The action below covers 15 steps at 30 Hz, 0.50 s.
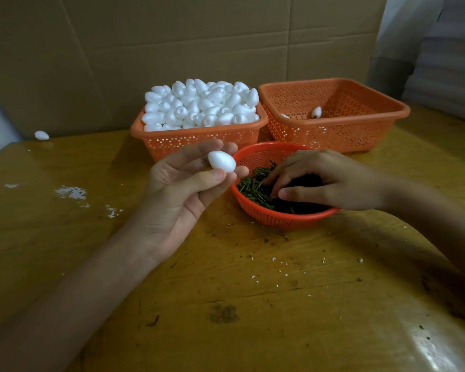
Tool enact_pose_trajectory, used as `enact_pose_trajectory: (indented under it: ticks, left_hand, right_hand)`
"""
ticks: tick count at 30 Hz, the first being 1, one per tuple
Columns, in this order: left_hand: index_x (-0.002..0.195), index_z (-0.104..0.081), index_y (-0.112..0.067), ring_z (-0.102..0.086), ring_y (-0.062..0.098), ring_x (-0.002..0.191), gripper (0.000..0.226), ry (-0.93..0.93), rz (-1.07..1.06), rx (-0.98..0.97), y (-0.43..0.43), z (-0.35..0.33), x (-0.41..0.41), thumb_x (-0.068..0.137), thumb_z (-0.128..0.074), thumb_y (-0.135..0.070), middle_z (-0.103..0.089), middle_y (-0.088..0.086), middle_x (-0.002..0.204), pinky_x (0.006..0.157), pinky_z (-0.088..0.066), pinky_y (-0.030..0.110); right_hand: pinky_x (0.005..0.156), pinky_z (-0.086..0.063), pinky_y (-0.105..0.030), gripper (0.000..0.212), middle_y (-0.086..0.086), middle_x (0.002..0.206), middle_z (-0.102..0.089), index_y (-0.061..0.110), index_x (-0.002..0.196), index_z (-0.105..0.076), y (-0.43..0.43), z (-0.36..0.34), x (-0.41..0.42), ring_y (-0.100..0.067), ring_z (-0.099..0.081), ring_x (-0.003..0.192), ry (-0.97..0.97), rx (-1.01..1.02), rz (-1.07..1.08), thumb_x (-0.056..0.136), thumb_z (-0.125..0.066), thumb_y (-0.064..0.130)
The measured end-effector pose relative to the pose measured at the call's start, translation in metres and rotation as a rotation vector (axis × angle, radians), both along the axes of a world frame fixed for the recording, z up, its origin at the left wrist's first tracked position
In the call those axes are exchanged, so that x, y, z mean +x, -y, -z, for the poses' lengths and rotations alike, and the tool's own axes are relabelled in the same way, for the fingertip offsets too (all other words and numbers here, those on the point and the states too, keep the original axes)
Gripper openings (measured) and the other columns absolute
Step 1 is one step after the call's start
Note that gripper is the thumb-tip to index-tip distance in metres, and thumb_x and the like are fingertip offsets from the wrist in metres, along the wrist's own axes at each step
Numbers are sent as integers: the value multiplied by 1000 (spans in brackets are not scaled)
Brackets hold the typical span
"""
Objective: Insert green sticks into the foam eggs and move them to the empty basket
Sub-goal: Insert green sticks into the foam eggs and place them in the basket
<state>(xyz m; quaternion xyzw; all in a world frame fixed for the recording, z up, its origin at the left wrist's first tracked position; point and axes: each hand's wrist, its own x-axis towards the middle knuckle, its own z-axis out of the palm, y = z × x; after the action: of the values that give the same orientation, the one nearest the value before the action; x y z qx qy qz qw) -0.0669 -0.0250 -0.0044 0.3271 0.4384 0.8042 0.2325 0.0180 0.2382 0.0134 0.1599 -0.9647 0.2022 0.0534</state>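
Head view: left hand (183, 189) pinches foam egg (222, 161) at fingertips, raised. Right hand (320, 178) digs, fingers curled, among green sticks (253, 189) in near round basket (287, 224); grip unclear. Beyond, far-right basket (360, 135) nearly empty. Risk: light pinch could let egg slip when stick pushes in.

No readable text, labels or signs anywhere.
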Motion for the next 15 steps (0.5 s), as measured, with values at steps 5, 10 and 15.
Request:
enact_pose_trajectory:
  ticks: [5, 10, 15]
  left_hand:
    - [101, -83, -17, -78, 33, 105, 15, 67, -3, 3, -1, -2, 1, 89, -74, -14, -77, 13, 121, 81, -62, 23]
    - [96, -84, -17, -77, 35, 106, 16, 63, -22, -7, -2, -2, 2, 92, -68, -13, -78, 13, 119, 82, -62, 27]
    - [99, -80, -17, -76, 38, 107, 18, -24, -51, -42, -2, 0, 3, 84, -80, -7, -77, 13, 117, 83, -62, 30]
  right_hand:
    - [110, -42, -38, 32, 21, 128, -68, 29, 110, -79, 0, 0, 0, 4, -55, 125, -4, 3, 2, 95, -58, 48]
    - [109, -42, -31, 37, 21, 128, -68, 28, 110, -79, 0, 0, 0, 6, -55, 124, -5, -8, -2, 93, -56, 51]
    - [109, -42, -32, 26, 21, 128, -68, 29, 109, -79, -1, 2, -1, 5, -56, 124, -9, -4, -10, 97, -61, 44]
